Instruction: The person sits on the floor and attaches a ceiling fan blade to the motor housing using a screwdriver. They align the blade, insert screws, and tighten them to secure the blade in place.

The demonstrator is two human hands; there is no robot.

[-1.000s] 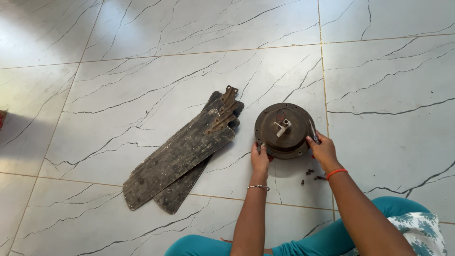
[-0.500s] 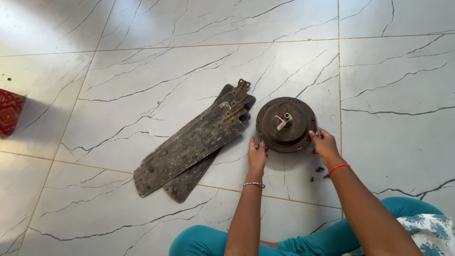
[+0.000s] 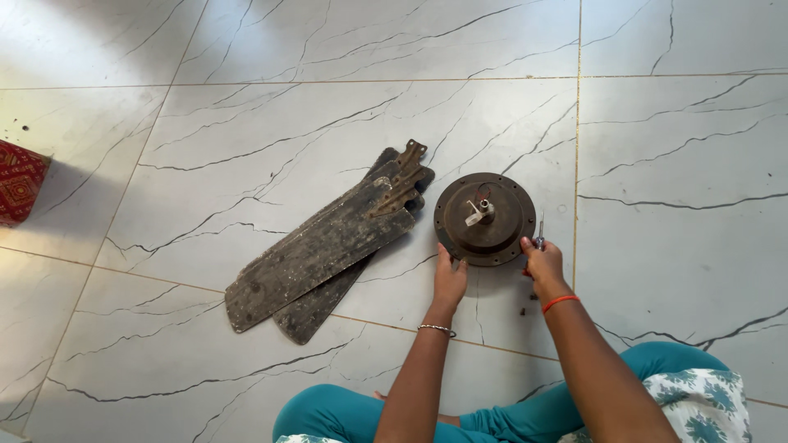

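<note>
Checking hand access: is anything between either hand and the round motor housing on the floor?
Nothing visible. The left hand already touches the near rim of the motor housing, and the right hand, holding a thin tool, sits at its right edge. The stacked blades lie to the left, clear of both hands.

The red patterned box is cut off by the left edge. The lower fan blade lies mostly hidden under the upper one. The thin tool in the right hand is too small to identify, as are the dark bits on the floor.
</note>
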